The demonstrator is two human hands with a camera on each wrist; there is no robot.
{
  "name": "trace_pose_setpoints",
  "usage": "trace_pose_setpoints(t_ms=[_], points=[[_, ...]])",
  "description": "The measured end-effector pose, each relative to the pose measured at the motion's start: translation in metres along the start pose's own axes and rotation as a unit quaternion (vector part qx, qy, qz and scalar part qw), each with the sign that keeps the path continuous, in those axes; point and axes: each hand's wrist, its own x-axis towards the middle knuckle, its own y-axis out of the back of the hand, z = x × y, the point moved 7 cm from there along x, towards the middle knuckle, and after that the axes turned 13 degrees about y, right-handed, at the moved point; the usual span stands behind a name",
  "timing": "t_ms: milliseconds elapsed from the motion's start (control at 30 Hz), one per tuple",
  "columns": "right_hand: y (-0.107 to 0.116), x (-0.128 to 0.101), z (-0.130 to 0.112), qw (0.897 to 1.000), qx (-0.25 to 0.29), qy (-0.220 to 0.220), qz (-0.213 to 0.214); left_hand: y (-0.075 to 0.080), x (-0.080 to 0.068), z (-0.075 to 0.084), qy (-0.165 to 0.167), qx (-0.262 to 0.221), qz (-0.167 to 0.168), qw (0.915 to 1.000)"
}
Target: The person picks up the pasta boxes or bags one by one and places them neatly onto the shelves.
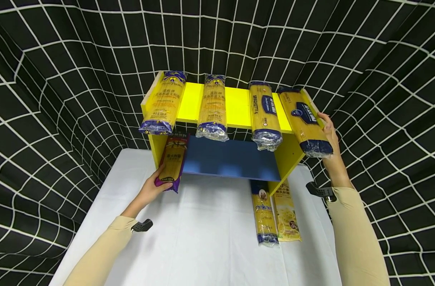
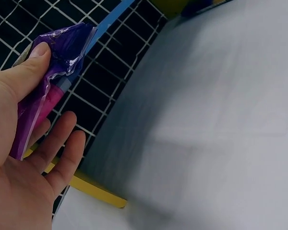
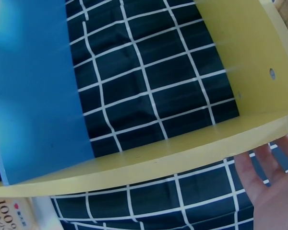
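My left hand [image 1: 150, 190] holds the lower end of a purple-edged spaghetti pack [image 1: 173, 161] at the left of the blue shelf board [image 1: 224, 157]. In the left wrist view, the thumb presses the purple wrapper [image 2: 69, 45] while two fingers extend beneath it, and the index finger is partly hidden. My right hand [image 1: 331, 135] touches the outside of the rack's yellow right side panel [image 3: 259, 67], beside the rightmost spaghetti pack [image 1: 307, 123]. Its visible fingers [image 3: 249, 175] are fairly straight in the right wrist view; the thumb is out of sight there.
Along the yellow top board [image 1: 237, 105] lie more spaghetti packs [image 1: 212, 105], their ends jutting over the front edge. Below the right side, a blue-ended pasta pack [image 1: 265, 216] and a pale yellow pack [image 1: 287, 214] lie on the white tabletop [image 1: 210, 238]. Black grid cloth surrounds the table.
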Motion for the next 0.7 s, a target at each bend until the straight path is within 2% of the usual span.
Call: trace_pose_setpoints(t_ms=[500, 700], points=[[-0.0004, 0.0000, -0.0021, 1.000, -0.017, 0.003, -0.004, 0.0011, 0.0030, 0.0052, 0.002, -0.007, -0.010, 0.9999], [0.0000, 0.0002, -0.0021, 1.000, -0.012, 0.001, -0.002, 0.0027, 0.0016, -0.0019, 0.026, -0.020, -0.023, 0.9992]])
